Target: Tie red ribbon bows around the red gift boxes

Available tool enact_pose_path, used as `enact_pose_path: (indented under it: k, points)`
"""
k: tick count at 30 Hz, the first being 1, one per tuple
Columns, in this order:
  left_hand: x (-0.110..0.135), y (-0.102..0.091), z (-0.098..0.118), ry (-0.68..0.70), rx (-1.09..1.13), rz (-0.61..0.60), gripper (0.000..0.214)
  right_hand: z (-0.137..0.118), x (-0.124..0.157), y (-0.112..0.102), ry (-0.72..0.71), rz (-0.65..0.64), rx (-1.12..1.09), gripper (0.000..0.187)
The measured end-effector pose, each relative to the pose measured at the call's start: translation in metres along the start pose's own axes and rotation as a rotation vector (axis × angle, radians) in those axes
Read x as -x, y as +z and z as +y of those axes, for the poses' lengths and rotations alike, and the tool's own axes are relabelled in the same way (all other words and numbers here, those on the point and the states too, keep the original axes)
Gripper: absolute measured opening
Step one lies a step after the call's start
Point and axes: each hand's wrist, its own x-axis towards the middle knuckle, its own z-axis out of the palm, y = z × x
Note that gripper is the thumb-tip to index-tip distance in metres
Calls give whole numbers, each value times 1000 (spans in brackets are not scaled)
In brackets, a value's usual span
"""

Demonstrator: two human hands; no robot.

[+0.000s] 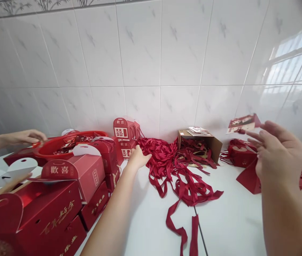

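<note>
My left hand (139, 157) reaches to the back of the table, beside the lower small red gift box (124, 145). Its thumb points away to the right, and the other fingers are partly hidden, so firm contact does not show. Another small red gift box (122, 129) with white panels and Chinese characters is stacked on top. Raised at the right, my right hand (280, 153) pinches a red and cream printed card (243, 123) by its right end. Between both hands lies a tangled heap of dark red ribbons (164, 153).
Larger red gift boxes (57, 213) crowd the left, with a red basin (51, 152) of wrapped pieces behind. Another person's hand (30, 137) is over it. An open cardboard box (216, 147) holds ribbons, cards (198, 131) on top. Red boxes (243, 153) stand right. Tiled wall behind.
</note>
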Motion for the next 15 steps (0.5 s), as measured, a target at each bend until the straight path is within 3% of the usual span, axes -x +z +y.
enact_pose_path:
  k: [3, 7, 11, 15]
  points:
    - [-11, -6, 11, -20, -74, 125, 58, -13, 21, 11, -11, -88, 60, 30]
    - [-49, -31, 31, -79, -216, 245, 53, -32, 37, 15, -62, -169, 165, 27]
    - [-87, -62, 25, -183, -303, 203, 38, -47, 34, 4, -90, -236, 218, 21]
    - [-97, -77, 13, -151, -280, 117, 35, -58, 26, -7, -114, -203, 246, 22]
